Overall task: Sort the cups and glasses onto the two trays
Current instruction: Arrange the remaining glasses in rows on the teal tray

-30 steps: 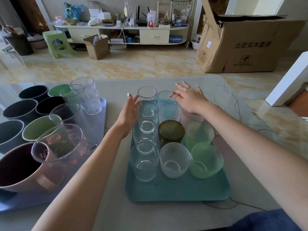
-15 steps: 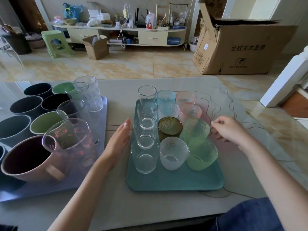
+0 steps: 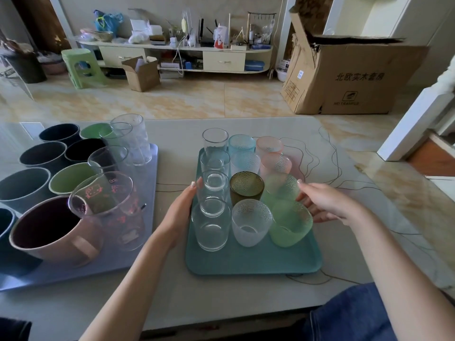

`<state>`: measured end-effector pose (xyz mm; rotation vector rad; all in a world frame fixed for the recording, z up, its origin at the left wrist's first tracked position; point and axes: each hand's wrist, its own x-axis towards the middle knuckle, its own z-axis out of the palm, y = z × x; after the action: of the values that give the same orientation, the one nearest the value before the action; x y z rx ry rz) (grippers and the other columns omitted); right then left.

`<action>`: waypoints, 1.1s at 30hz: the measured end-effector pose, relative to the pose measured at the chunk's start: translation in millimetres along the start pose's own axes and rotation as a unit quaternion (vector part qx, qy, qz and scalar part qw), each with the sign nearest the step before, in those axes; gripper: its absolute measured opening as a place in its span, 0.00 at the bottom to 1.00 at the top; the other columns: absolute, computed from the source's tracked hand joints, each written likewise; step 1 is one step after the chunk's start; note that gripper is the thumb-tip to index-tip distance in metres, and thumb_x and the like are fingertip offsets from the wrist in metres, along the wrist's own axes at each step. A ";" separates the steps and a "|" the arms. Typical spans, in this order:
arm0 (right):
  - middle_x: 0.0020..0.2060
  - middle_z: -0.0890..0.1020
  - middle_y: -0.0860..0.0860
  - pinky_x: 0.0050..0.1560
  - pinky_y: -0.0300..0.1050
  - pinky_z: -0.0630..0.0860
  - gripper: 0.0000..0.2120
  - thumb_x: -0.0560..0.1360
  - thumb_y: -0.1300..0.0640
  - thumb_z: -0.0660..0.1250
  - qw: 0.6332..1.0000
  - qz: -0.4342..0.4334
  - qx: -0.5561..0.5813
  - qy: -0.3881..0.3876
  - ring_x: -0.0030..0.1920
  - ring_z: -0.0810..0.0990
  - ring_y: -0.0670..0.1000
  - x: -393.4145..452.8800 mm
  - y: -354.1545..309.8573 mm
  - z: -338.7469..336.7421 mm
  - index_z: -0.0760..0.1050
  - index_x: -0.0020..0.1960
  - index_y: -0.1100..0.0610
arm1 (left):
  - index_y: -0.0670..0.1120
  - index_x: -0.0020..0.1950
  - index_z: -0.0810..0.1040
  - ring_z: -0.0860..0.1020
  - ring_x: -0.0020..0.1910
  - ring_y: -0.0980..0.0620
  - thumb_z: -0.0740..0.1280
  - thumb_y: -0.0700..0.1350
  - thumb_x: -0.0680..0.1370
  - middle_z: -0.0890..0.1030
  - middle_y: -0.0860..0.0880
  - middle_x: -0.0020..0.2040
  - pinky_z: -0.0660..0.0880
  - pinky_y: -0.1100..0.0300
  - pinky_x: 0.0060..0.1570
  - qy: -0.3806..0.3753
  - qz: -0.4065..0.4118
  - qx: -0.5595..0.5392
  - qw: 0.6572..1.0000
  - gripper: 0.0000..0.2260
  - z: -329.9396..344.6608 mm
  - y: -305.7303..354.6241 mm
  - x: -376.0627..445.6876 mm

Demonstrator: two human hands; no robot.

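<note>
Head view shows the left hand (image 3: 181, 212) flat and the right hand (image 3: 325, 205) loosely spread, flanking the glasses (image 3: 246, 190) on the teal tray (image 3: 246, 264) between them: I'd squeeze the rows together gently, evenly.

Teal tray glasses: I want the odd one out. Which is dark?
The olive glass in the middle column, second from the front; the others are clear, frosted or pastel.

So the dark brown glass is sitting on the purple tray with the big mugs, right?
Not quite. The head view shows the dark brown glass on the teal tray, in the middle row among the other glasses. The big mugs are on the purple tray.
</note>
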<state>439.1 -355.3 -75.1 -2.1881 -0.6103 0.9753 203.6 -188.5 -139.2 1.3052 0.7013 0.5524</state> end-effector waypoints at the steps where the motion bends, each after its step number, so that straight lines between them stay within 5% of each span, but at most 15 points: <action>1: 0.38 0.76 0.54 0.38 0.43 0.74 0.20 0.78 0.41 0.54 1.000 -0.002 -0.005 -0.004 0.35 0.75 0.52 -0.2 -0.1 0.5 0.73 0.45 0.57 | 0.55 0.56 0.78 0.79 0.51 0.67 0.53 0.54 0.81 0.83 0.61 0.51 0.71 0.67 0.50 0.003 0.001 -0.006 1.000 0.15 1.8 -0.3 0.4; 6: 0.40 0.78 0.56 0.39 0.44 0.75 0.25 0.78 0.39 0.51 1.000 0.008 0.004 0.002 0.37 0.77 0.55 2.8 0.5 -2.3 0.75 0.48 0.58 | 0.56 0.55 0.78 0.78 0.49 0.71 0.52 0.53 0.82 0.83 0.64 0.49 0.71 0.70 0.49 0.008 0.010 0.001 1.000 0.15 1.9 -0.4 -3.1; 12: 0.33 0.80 0.56 0.29 0.37 0.74 0.19 0.80 0.47 0.53 0.981 0.117 -0.150 -0.038 0.29 0.79 0.52 2.7 10.7 -11.6 0.73 0.44 0.60 | 0.50 0.71 0.69 0.70 0.68 0.57 0.52 0.51 0.82 0.74 0.55 0.68 0.64 0.54 0.70 0.002 0.044 0.007 0.999 0.19 -8.5 -8.7 -18.7; 16: 0.32 0.80 0.55 0.28 0.40 0.76 0.14 0.79 0.52 0.58 0.966 0.127 -0.216 -0.065 0.27 0.80 0.51 2.4 11.7 -6.2 0.74 0.48 0.63 | 0.48 0.68 0.70 0.75 0.58 0.66 0.48 0.49 0.83 0.75 0.56 0.65 0.73 0.70 0.56 -0.017 0.039 0.015 0.999 0.18 2.1 -2.2 -31.1; 19: 0.34 0.80 0.57 0.32 0.42 0.76 0.12 0.78 0.54 0.59 0.960 0.136 -0.237 -0.058 0.29 0.80 0.53 1.9 10.9 -6.0 0.72 0.45 0.63 | 0.52 0.68 0.65 0.69 0.50 0.81 0.50 0.50 0.82 0.69 0.54 0.64 0.61 0.82 0.57 0.008 0.063 0.060 0.996 0.15 -2.2 -7.1 -42.9; 22: 0.34 0.81 0.57 0.32 0.41 0.76 0.12 0.78 0.54 0.59 0.955 0.148 -0.249 -0.063 0.30 0.80 0.53 2.6 11.2 -4.5 0.73 0.44 0.63 | 0.58 0.66 0.67 0.66 0.66 0.69 0.67 0.67 0.68 0.66 0.56 0.72 0.62 0.66 0.69 -0.007 0.072 -0.010 0.997 0.30 -4.7 -12.5 -60.5; 26: 0.33 0.82 0.57 0.31 0.41 0.77 0.15 0.77 0.53 0.60 0.959 0.142 -0.237 -0.065 0.30 0.80 0.53 3.7 10.8 -3.2 0.76 0.45 0.66 | 0.63 0.72 0.60 0.62 0.72 0.64 0.79 0.53 0.59 0.65 0.59 0.73 0.59 0.58 0.71 -0.036 0.084 0.075 0.993 0.46 -8.7 -22.8 -67.3; 33: 0.38 0.81 0.59 0.35 0.45 0.78 0.16 0.79 0.55 0.57 0.956 0.137 -0.248 -0.078 0.35 0.80 0.55 0.5 10.2 -0.3 0.75 0.54 0.67 | 0.59 0.74 0.59 0.61 0.73 0.63 0.78 0.52 0.61 0.65 0.61 0.73 0.56 0.51 0.74 -0.033 0.094 0.132 0.986 0.46 -5.6 -20.0 -65.9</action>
<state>441.1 -362.0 -82.5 -2.7105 -0.6950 1.2544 154.4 -235.9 -149.4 1.6416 0.6144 0.5788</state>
